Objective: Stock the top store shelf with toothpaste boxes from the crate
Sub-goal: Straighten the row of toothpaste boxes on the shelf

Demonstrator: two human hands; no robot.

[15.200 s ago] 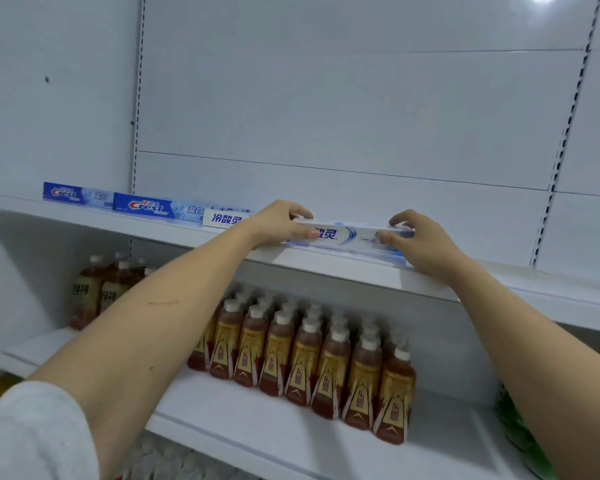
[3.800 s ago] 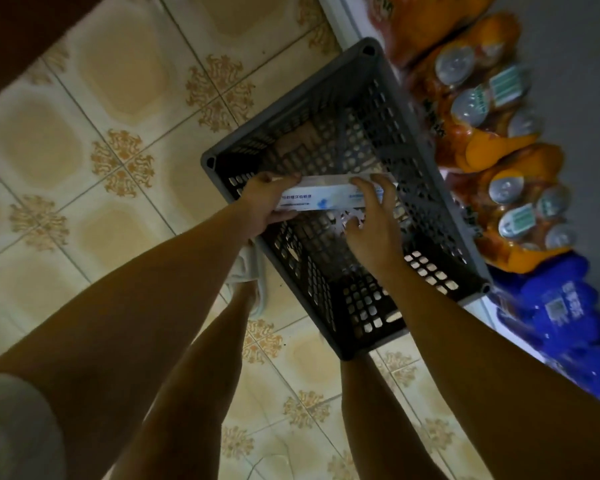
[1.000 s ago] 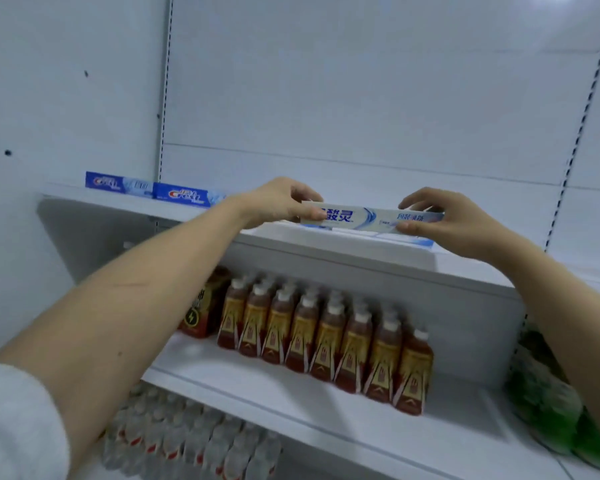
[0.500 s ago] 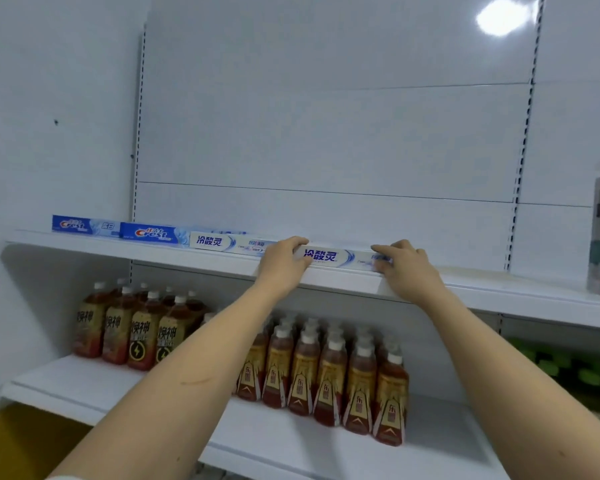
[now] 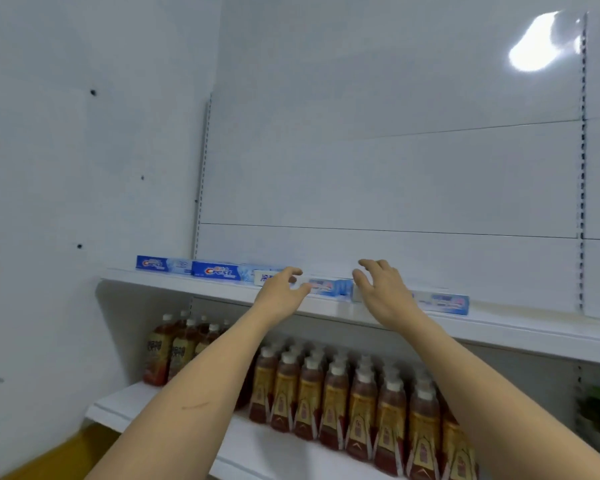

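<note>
Top shelf, white, front edge: row of long flat toothpaste boxes lying end to end; two blue Crest boxes at left; two white-and-blue boxes to right, partly hidden behind hands; left hand and right hand before row, fingers spread, loosely curled, gripping nothing; brown drink bottles on shelf below.

Blue Crest boxes — white shelf — amber bottles
</note>
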